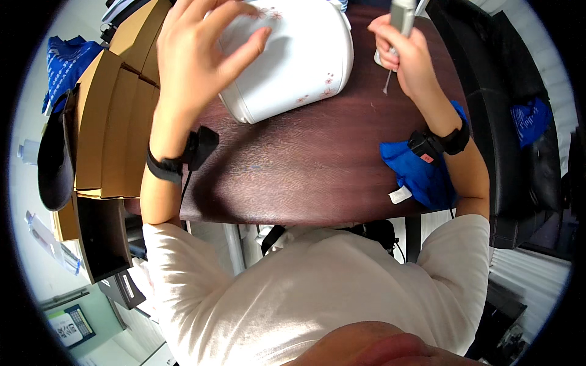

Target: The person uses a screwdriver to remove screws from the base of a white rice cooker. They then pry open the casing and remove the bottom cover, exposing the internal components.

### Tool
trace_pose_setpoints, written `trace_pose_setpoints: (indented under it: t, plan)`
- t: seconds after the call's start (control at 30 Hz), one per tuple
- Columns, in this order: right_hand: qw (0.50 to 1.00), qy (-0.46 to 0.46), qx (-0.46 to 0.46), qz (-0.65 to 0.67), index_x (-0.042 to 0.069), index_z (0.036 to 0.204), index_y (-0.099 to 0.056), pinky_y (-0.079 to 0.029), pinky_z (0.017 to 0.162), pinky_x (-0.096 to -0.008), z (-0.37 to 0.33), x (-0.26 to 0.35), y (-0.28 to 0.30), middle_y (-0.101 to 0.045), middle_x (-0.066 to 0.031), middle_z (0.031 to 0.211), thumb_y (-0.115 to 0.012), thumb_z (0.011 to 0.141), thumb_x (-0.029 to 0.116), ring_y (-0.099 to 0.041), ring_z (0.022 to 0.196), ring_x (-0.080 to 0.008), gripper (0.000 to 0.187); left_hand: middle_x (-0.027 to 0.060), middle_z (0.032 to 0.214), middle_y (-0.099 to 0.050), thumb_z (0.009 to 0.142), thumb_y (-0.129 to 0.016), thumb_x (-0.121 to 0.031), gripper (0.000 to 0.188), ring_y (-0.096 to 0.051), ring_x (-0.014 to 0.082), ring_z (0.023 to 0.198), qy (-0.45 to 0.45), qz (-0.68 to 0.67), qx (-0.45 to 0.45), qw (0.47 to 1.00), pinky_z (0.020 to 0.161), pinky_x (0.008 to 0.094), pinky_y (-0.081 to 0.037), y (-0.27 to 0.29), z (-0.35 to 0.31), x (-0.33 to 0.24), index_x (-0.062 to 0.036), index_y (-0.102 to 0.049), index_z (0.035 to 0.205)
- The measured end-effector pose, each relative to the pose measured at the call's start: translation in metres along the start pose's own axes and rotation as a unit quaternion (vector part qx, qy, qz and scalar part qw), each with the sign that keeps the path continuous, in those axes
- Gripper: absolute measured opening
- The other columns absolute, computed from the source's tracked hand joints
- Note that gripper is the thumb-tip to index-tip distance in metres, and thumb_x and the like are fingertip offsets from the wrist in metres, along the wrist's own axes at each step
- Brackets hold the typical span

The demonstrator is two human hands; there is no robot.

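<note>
Noting cardboard boxes (113,128) left of the flower-printed white casing (293,76). Left hand (196,58) at the casing's left part: grip spread, nothing held, contact unclear. Casing sits on the dark surface (305,165), shell whole where it shows; anything done inside can't be judged. Right of casing, right hand (408,53), grip wrapped around a grey-handled tool (403,15), thin shaft down, clear of the casing: no tool work on it this moment, amount left unknown. Blue cloth (427,180) right of casing, nearer the person.
</note>
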State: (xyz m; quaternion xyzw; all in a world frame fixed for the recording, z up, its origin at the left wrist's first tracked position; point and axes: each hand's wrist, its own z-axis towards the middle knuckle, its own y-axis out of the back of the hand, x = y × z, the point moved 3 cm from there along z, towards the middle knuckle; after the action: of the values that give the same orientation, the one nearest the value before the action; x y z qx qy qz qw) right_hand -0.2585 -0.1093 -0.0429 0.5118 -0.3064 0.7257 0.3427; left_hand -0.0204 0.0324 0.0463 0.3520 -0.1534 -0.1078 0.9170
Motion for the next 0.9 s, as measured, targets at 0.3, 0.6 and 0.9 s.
trace_pose_setpoints:
  t: [0.3,0.6,0.9]
  plan:
    - [0.814,0.215,0.129,0.524,0.010,0.065,-0.037,-0.026,0.044,-0.0256,0.010,0.049,-0.036,-0.039,-0.0022,0.061,-0.049,0.093,0.017,-0.034,0.048,-0.0110,0.031,0.0154,0.131,-0.059,0.079,-0.070,-0.043,0.055,-0.053,0.0340,0.123,0.052,-0.073,0.106,0.990,0.103,0.0454,-0.041,-0.038,-0.004,0.013,-0.0180,-0.064,0.128]
    - [0.929,0.246,-0.035,0.276,0.011,0.069,-0.035,-0.029,0.042,-0.0294,-0.009,0.045,-0.041,-0.040,-0.0039,0.058,-0.046,0.095,0.016,-0.035,0.044,-0.0147,0.029,0.0139,0.125,-0.059,0.079,-0.066,-0.043,0.062,-0.055,0.0320,0.114,0.030,-0.063,0.131,0.989,0.100,0.0422,-0.040,-0.024,0.003,-0.008,-0.0123,-0.059,0.132]
    - [0.946,0.310,-0.026,0.089,0.012,0.073,-0.032,-0.035,0.060,-0.0363,-0.051,0.043,-0.035,-0.041,-0.0049,0.071,-0.038,0.103,0.035,-0.040,0.060,-0.0185,0.038,0.0142,0.127,-0.056,0.076,-0.071,-0.047,0.070,-0.049,0.0351,0.121,0.038,-0.007,0.159,0.986,0.102,0.0468,-0.039,-0.023,0.004,-0.020,-0.0135,-0.056,0.135]
